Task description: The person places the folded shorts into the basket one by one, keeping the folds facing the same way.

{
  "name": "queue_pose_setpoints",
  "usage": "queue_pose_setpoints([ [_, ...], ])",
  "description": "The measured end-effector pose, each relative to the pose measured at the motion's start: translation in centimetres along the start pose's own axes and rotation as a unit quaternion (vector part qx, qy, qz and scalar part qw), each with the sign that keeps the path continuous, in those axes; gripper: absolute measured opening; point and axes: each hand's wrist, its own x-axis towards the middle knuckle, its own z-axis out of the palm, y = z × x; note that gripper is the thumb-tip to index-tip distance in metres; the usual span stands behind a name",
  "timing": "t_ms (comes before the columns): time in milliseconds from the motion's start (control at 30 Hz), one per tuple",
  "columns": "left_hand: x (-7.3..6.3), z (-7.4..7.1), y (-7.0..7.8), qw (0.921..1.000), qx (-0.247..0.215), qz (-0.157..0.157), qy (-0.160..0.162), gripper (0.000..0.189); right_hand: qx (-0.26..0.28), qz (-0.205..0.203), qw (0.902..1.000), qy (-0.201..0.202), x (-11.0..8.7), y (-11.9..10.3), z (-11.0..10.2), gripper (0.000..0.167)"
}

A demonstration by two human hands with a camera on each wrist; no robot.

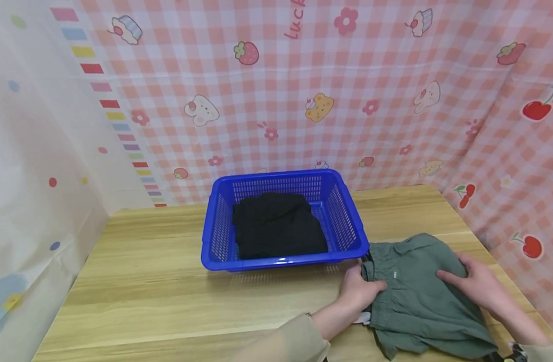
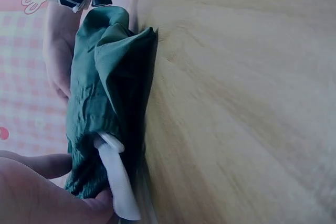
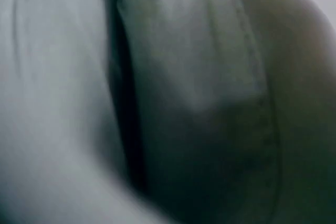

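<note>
Dark green shorts [image 1: 423,296] lie at the table's right side, their gathered waistband facing left, with small white lettering near it. My left hand [image 1: 354,292] pinches the waistband, thumb on top and fingers beneath. In the left wrist view, a white strip [image 2: 118,184], perhaps a label or drawstring, hangs from the waistband beside the left hand [image 2: 47,190]. At the far side of the shorts, my right hand [image 1: 480,282] grips the cloth with its thumb over the top; its other fingers are partly hidden. Blurred green cloth [image 3: 194,103] fills the right wrist view.
A blue plastic basket [image 1: 281,263] stands at the back middle of the wooden table [image 1: 159,291], close to the left hand. Inside it lies a folded black garment [image 1: 278,226]. Patterned curtains [image 1: 276,100] hang behind the table and along both sides.
</note>
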Motion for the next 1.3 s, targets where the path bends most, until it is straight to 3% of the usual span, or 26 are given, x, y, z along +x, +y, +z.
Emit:
queue_pose_setpoints([
  [133, 0.0, -0.1, 0.0, 0.9997, 0.024, 0.007, -0.001, 0.056, 0.005, 0.005, 0.9999, -0.012, 0.1, -0.1, 0.2, 0.065],
  [300, 0.0, -0.2, -0.2, 0.9979, 0.058, 0.027, -0.01, 0.055, 0.05, 0.014, 0.9987, -0.005, -0.4, 0.0, 0.2, 0.063],
  [567, -0.9, 0.2, 0.4, 0.99, 0.104, 0.092, -0.025, 0.053, 0.132, 0.029, 0.9908, -0.003, -1.3, 0.3, -0.9, 0.068],
  [900, -1.6, 0.1, 2.1, 0.9849, 0.092, 0.142, -0.035, 0.051, 0.126, 0.047, 0.9863, 0.095, -2.6, -1.0, -2.8, 0.069],
  [1300, -2.7, -2.3, 4.2, 0.9751, 0.09, 0.196, -0.052, 0.049, 0.136, 0.045, 0.9814, 0.128, -2.8, -3.4, -3.4, 0.071],
])
